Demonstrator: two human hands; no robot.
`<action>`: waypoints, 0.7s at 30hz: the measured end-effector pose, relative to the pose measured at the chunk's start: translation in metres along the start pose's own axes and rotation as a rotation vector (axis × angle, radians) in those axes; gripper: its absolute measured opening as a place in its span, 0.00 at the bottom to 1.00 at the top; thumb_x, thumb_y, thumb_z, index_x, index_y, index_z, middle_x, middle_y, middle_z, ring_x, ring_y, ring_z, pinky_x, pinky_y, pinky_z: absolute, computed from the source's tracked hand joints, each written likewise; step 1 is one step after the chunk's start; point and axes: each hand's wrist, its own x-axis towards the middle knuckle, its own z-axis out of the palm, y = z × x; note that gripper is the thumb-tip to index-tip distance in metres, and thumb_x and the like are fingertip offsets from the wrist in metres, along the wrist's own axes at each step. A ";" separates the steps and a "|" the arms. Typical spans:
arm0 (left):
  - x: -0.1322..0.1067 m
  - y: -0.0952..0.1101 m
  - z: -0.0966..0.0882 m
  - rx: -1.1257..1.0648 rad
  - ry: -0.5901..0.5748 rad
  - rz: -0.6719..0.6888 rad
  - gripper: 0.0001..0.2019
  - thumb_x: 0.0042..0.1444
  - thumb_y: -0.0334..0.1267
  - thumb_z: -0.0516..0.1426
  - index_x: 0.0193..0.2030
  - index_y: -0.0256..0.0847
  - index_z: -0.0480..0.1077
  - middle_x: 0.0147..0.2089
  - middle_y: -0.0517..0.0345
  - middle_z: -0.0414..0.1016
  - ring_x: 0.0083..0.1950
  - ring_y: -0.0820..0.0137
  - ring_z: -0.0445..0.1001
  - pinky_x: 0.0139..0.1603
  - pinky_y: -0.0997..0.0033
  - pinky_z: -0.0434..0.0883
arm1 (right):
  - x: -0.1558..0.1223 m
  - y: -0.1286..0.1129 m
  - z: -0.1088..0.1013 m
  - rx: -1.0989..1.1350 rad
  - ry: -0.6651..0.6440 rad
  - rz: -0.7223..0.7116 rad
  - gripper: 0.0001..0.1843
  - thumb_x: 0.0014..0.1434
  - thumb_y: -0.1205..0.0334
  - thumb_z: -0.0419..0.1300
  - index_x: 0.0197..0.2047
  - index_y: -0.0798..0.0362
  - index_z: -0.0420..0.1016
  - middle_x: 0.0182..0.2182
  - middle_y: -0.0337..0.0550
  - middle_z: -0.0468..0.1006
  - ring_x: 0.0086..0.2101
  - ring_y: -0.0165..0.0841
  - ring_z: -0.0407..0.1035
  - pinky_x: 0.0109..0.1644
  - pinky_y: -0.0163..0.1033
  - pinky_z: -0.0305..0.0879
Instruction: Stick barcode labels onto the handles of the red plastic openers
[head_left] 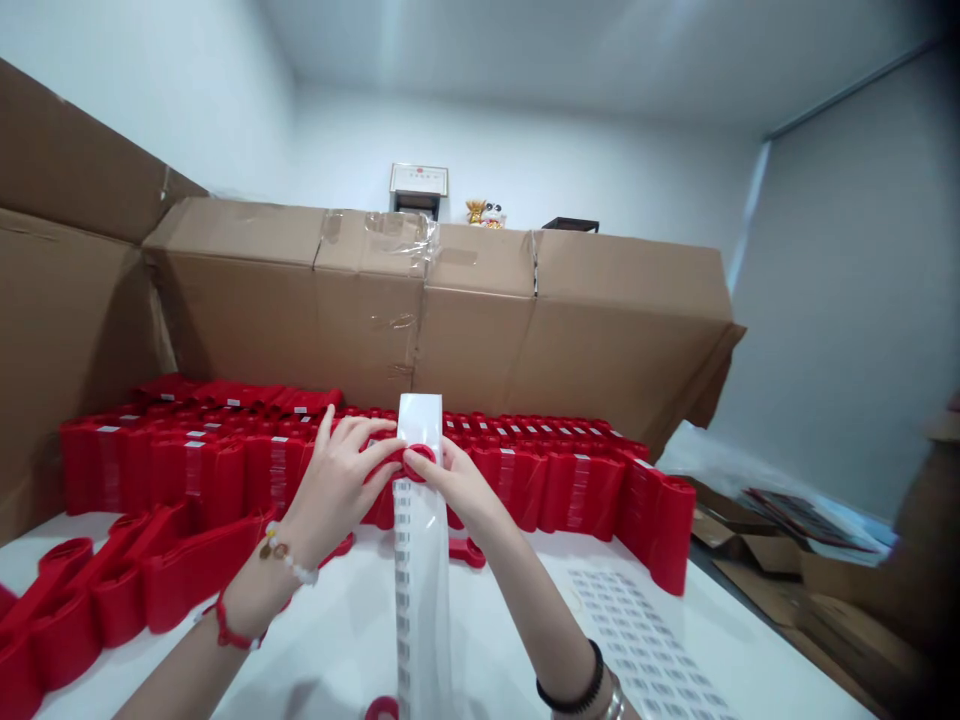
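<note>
Both of my hands meet over a white table (337, 640) at the middle of the view. My left hand (337, 480) and my right hand (457, 485) pinch a small red plastic piece (417, 462) between their fingertips. A long white strip of barcode labels (420, 560) passes under the piece; its top end stands up behind my fingers and the rest hangs down toward me. A row of upright red pieces (570, 485) with white labels stands just behind my hands.
Taped cardboard walls (420, 300) enclose the back and left of the table. More red pieces (120, 590) lie at the left front. A sheet of barcode stickers (637, 630) lies at the right. Flattened boxes and papers (795, 520) lie beyond the right edge.
</note>
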 end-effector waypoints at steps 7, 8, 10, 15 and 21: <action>-0.004 0.026 -0.008 -0.189 0.209 -0.092 0.05 0.60 0.33 0.56 0.43 0.40 0.67 0.44 0.50 0.71 0.47 0.63 0.67 0.53 0.57 0.65 | 0.003 -0.001 -0.002 0.069 0.207 -0.035 0.26 0.55 0.47 0.68 0.49 0.55 0.73 0.46 0.47 0.78 0.47 0.39 0.73 0.47 0.39 0.70; -0.006 0.031 -0.007 -0.223 0.178 -0.133 0.02 0.60 0.34 0.55 0.39 0.40 0.66 0.39 0.53 0.70 0.42 0.64 0.66 0.48 0.59 0.66 | 0.003 -0.002 -0.003 0.080 0.230 -0.048 0.26 0.55 0.46 0.68 0.49 0.55 0.72 0.46 0.47 0.78 0.46 0.39 0.73 0.47 0.39 0.70; -0.008 0.040 -0.002 -0.304 0.100 -0.253 0.06 0.61 0.37 0.54 0.33 0.41 0.62 0.32 0.56 0.65 0.35 0.65 0.63 0.41 0.60 0.63 | 0.002 -0.004 -0.007 0.099 0.273 -0.081 0.26 0.56 0.44 0.66 0.49 0.54 0.71 0.46 0.47 0.78 0.46 0.39 0.74 0.47 0.40 0.70; -0.006 0.048 0.014 -0.714 -0.218 -0.522 0.16 0.66 0.51 0.50 0.37 0.40 0.64 0.36 0.56 0.69 0.37 0.66 0.69 0.38 0.66 0.66 | -0.001 -0.013 -0.018 0.113 0.327 -0.135 0.26 0.55 0.43 0.67 0.49 0.53 0.71 0.46 0.47 0.78 0.47 0.41 0.73 0.48 0.41 0.70; -0.002 0.051 0.018 -1.028 -0.332 -0.719 0.24 0.57 0.57 0.58 0.28 0.39 0.55 0.27 0.62 0.61 0.29 0.75 0.61 0.30 0.76 0.61 | -0.011 -0.031 -0.021 0.109 0.226 -0.128 0.26 0.54 0.46 0.69 0.49 0.53 0.73 0.45 0.50 0.79 0.46 0.44 0.75 0.47 0.44 0.72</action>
